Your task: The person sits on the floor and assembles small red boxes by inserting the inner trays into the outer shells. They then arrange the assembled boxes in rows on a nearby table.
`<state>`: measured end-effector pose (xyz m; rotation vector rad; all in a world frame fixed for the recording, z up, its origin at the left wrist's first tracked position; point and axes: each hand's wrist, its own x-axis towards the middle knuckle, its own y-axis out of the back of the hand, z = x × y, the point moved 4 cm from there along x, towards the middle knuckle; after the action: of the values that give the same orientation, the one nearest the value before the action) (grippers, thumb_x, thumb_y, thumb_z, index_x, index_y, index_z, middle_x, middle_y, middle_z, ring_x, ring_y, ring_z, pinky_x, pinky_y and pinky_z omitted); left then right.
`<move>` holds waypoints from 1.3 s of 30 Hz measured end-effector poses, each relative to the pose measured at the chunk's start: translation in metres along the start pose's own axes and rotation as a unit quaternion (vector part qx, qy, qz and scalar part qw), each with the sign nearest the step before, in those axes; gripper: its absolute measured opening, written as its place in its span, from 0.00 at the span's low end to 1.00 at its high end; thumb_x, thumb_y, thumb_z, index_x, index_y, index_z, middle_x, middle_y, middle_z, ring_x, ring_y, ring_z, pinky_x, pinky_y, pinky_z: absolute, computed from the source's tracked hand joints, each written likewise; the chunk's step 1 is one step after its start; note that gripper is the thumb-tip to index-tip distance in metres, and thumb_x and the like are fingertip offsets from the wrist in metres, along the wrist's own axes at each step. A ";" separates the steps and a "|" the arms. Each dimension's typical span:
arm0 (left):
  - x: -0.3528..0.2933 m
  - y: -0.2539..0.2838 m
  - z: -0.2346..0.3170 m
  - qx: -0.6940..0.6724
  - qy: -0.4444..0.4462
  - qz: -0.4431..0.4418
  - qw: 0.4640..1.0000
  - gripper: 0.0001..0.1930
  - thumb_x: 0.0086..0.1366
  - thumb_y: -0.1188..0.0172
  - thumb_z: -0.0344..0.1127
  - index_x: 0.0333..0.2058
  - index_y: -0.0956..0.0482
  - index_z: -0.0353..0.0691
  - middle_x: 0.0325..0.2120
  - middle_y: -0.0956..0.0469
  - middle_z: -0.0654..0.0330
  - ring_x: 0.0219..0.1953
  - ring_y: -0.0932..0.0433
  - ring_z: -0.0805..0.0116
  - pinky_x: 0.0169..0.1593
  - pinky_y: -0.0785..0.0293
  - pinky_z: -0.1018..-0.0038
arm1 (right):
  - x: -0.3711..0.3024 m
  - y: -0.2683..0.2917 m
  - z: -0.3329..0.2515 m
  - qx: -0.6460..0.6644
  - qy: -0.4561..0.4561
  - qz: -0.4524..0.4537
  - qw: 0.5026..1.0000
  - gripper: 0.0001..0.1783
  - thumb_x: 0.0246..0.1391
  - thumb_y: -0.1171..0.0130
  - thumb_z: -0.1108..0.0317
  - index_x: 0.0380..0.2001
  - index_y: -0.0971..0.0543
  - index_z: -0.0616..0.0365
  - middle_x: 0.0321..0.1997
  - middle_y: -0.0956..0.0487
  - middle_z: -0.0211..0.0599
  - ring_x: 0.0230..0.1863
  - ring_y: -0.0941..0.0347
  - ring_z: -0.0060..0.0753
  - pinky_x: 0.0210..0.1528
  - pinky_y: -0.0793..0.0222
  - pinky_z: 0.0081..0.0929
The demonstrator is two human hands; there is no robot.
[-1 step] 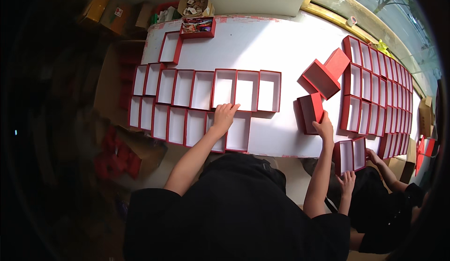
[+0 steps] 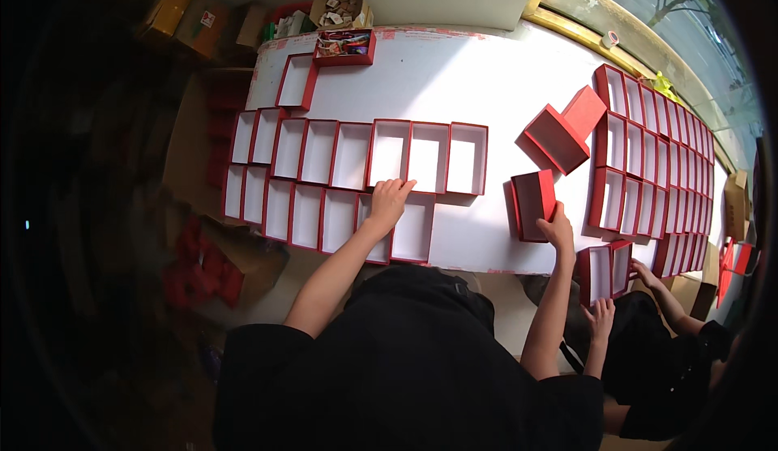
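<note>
My left hand (image 2: 391, 201) rests where two rows of open, white-lined red boxes meet. Its fingers close over the top edge of a lower-row red box (image 2: 413, 232), next to the rim of an upper-row box (image 2: 391, 149). Out to the right, my right hand (image 2: 557, 226) grips a red box (image 2: 535, 201) by its right side, thumb and fingers pressed to it. That box is tipped so its red outside shows. Beyond it, another tilted red box (image 2: 557, 139) touches a red piece (image 2: 584, 111).
A co-worker's hands (image 2: 600, 319) hold two open boxes (image 2: 600, 273) at the lower right. Rows of upright boxes (image 2: 616, 151) fill the table's right end. A filled red box (image 2: 345, 46) and a carton of small pieces (image 2: 340, 7) stand at the back left.
My right hand has shifted slightly nearer, turning the red box so it lies straighter. My left hand stays on the same box edge. The co-worker's two boxes have tilted slightly.
</note>
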<state>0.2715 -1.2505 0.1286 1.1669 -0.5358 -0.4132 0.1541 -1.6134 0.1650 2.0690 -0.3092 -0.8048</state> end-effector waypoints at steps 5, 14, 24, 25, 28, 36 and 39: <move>-0.004 -0.003 -0.003 -0.014 0.005 0.003 1.000 0.17 0.47 0.49 0.24 0.38 0.28 0.46 0.23 0.34 0.64 0.30 0.33 0.67 0.37 0.40 0.70 | -0.044 -0.085 0.016 0.140 0.006 -0.237 0.961 0.30 0.39 0.42 0.62 0.46 0.39 0.63 0.33 0.25 0.49 0.35 0.27 0.36 0.37 0.32 0.30; -0.003 0.003 0.001 -0.015 0.009 0.005 1.000 0.18 0.46 0.46 0.24 0.39 0.28 0.46 0.26 0.34 0.61 0.33 0.33 0.65 0.41 0.41 0.68 | -0.057 -0.107 -0.094 -0.034 0.039 -0.159 0.986 0.34 0.43 0.49 0.38 0.38 0.29 0.62 0.33 0.24 0.49 0.37 0.27 0.46 0.38 0.33 0.33; 0.000 0.000 0.003 -0.021 0.008 0.017 1.000 0.16 0.47 0.48 0.24 0.37 0.28 0.47 0.24 0.35 0.62 0.32 0.34 0.65 0.42 0.41 0.68 | 0.098 0.004 -0.028 -0.215 0.131 0.214 0.944 0.30 0.38 0.41 0.65 0.48 0.35 0.54 0.47 0.31 0.42 0.48 0.36 0.41 0.52 0.45 0.44; 0.000 -0.001 0.003 -0.020 0.010 0.018 1.000 0.16 0.47 0.48 0.24 0.37 0.28 0.48 0.24 0.35 0.62 0.32 0.34 0.65 0.42 0.41 0.68 | 0.103 -0.005 -0.020 -0.245 0.125 0.164 0.947 0.25 0.41 0.44 0.66 0.47 0.33 0.54 0.43 0.29 0.45 0.45 0.32 0.42 0.46 0.38 0.41; -0.003 -0.001 0.002 -0.020 0.023 0.014 0.999 0.16 0.47 0.48 0.24 0.37 0.28 0.48 0.25 0.35 0.62 0.33 0.34 0.65 0.42 0.41 0.68 | 0.083 -0.034 -0.038 -0.157 0.060 0.003 0.986 0.19 0.41 0.49 0.73 0.42 0.29 0.56 0.41 0.28 0.50 0.44 0.32 0.46 0.45 0.38 0.42; -0.002 0.003 0.003 -0.016 0.027 0.023 0.999 0.15 0.47 0.47 0.25 0.35 0.28 0.47 0.25 0.35 0.62 0.33 0.33 0.65 0.42 0.41 0.68 | 0.070 -0.058 -0.057 -0.206 0.089 -0.009 0.974 0.13 0.38 0.46 0.66 0.28 0.23 0.65 0.29 0.24 0.48 0.33 0.28 0.50 0.36 0.33 0.40; 0.000 0.002 0.003 -0.015 0.029 0.023 0.999 0.14 0.47 0.47 0.25 0.35 0.27 0.47 0.24 0.35 0.62 0.33 0.33 0.65 0.41 0.41 0.69 | 0.071 -0.035 -0.090 -0.093 0.084 -0.099 0.987 0.15 0.40 0.43 0.61 0.26 0.23 0.65 0.26 0.23 0.49 0.32 0.26 0.47 0.36 0.31 0.35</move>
<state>0.2697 -1.2515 0.1317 1.1317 -0.5032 -0.3455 0.2637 -1.5695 0.1440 1.9945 0.0649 -0.7400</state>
